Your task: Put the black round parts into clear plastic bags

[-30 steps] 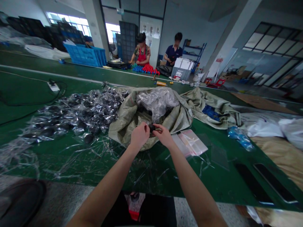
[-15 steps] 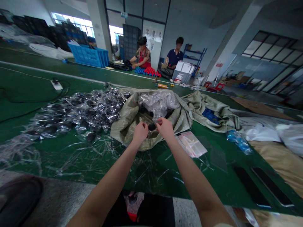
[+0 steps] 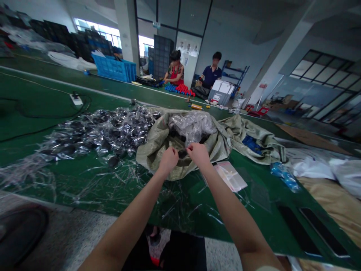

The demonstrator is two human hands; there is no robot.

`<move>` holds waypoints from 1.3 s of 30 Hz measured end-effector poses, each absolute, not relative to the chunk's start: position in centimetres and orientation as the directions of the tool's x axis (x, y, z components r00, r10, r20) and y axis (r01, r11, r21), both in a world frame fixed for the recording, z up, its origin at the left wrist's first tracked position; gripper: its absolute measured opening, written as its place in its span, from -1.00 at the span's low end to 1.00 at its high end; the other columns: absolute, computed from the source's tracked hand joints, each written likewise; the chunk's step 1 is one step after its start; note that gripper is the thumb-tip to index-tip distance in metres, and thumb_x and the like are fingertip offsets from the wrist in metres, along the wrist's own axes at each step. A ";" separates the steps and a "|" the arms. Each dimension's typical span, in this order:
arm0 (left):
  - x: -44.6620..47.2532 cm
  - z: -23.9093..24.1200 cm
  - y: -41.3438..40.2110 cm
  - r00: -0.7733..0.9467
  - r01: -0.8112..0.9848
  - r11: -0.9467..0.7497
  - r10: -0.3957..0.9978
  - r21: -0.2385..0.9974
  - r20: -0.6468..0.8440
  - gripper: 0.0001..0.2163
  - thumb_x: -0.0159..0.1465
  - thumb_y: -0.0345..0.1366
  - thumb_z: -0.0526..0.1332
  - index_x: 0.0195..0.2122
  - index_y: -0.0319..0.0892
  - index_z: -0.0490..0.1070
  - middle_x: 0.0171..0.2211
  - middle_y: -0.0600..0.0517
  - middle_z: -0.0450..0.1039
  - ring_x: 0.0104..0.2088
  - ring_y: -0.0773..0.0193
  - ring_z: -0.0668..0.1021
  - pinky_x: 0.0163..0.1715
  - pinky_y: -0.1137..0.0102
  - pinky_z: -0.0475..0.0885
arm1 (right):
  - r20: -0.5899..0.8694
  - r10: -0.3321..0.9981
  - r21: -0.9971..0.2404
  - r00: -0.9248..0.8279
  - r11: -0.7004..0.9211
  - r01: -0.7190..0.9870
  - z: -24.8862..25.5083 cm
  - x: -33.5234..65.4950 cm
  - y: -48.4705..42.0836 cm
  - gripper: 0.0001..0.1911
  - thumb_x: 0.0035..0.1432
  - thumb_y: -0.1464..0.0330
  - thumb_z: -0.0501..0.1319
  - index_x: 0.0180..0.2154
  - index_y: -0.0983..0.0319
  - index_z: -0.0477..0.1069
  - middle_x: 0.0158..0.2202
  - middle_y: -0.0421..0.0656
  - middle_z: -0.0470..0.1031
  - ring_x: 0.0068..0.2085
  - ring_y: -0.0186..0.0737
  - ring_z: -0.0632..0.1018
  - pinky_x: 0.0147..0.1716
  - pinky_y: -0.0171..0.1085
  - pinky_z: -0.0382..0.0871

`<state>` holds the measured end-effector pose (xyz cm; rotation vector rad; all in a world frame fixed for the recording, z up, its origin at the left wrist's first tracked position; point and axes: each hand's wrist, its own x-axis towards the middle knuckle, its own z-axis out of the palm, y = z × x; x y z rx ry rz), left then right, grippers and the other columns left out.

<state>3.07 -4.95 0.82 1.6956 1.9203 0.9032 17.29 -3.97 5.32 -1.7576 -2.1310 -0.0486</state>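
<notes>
Grip narrow on both sides: left hand (image 3: 168,160) and right hand (image 3: 199,154) curl their fingers in on a small black piece (image 3: 182,153) pinched between them, knuckles up, hands nearly touching. Piece sits at the mouth of an open woven sack (image 3: 153,145), just above its near lip. Crumpled clear liner (image 3: 191,126) bulges out of the mouth right behind the hands.

Sack slumps on the green counter (image 3: 42,113). Its near hem lies well back from the counter's near edge, with loose film scraps (image 3: 118,180) scattered over the strip between. Both forearms cross that strip.

Left of the sack, up against its side: a wide heap of bagged black parts (image 3: 98,130). Right, just beside the right wrist: a flat stack of clear zip bags (image 3: 231,176). Beyond that, a second sack (image 3: 254,133) lies open.

Open green surface shows at far left, crossed by a black cable running to a white power strip (image 3: 76,99).

At the far end of the counter, a person in red (image 3: 175,71) and a person in dark blue (image 3: 212,75) are at work, well apart from these hands.
</notes>
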 end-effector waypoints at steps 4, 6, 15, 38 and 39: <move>2.7 0.7 -5.3 -0.158 0.691 0.020 0.980 0.723 0.124 -0.81 0.31 -0.27 0.06 -0.30 -0.20 0.42 -0.29 -0.14 0.56 -0.25 0.14 0.56 -0.26 0.37 0.35 | 0.299 0.942 -0.233 -0.155 0.230 0.945 4.6 17.5 -3.7 -0.85 0.15 0.33 0.21 -0.36 0.19 0.55 -0.35 -0.09 0.61 -0.27 -0.16 0.58 -0.26 -0.29 0.32; 2.7 1.0 -5.5 -0.145 0.697 -0.003 0.979 0.717 0.144 -0.82 0.30 -0.27 0.06 -0.31 -0.19 0.42 -0.32 -0.12 0.55 -0.26 0.15 0.56 -0.27 0.37 0.35 | 0.297 0.941 -0.264 -0.164 0.246 0.933 4.2 17.5 -3.6 -0.86 0.14 0.32 0.22 -0.39 0.19 0.54 -0.37 -0.11 0.61 -0.30 -0.18 0.57 -0.29 -0.30 0.31; 2.7 1.4 -5.9 -0.208 0.791 0.100 0.972 0.604 0.111 -0.74 0.32 -0.22 -0.01 -0.21 -0.18 0.44 -0.27 -0.19 0.55 -0.23 0.05 0.59 -0.27 0.30 0.38 | 0.326 0.942 -0.518 -0.081 0.250 0.818 2.9 17.7 -3.4 -0.80 0.10 0.27 0.24 -0.48 0.23 0.49 -0.50 -0.17 0.56 -0.44 -0.28 0.52 -0.37 -0.34 0.29; 4.4 -1.0 -5.2 -0.021 0.879 -0.060 0.986 0.474 0.165 -0.75 0.34 -0.21 0.00 -0.19 -0.15 0.43 -0.29 -0.15 0.55 -0.26 0.07 0.59 -0.27 0.31 0.39 | 0.466 0.846 -0.386 -0.260 0.459 0.800 -2.9 18.5 -5.2 -0.75 0.07 0.52 0.17 -0.26 0.20 0.57 0.05 0.01 0.36 0.09 -0.07 0.35 0.12 -0.09 0.21; 4.6 -1.2 -5.3 -0.008 0.886 -0.067 0.987 0.458 0.159 -0.75 0.33 -0.20 0.00 -0.19 -0.15 0.44 -0.29 -0.15 0.56 -0.26 0.07 0.59 -0.27 0.31 0.39 | 0.456 0.855 -0.389 -0.247 0.441 0.809 -3.5 18.6 -5.4 -0.74 0.08 0.52 0.17 -0.25 0.18 0.58 0.08 0.01 0.35 0.13 -0.05 0.32 0.14 -0.06 0.19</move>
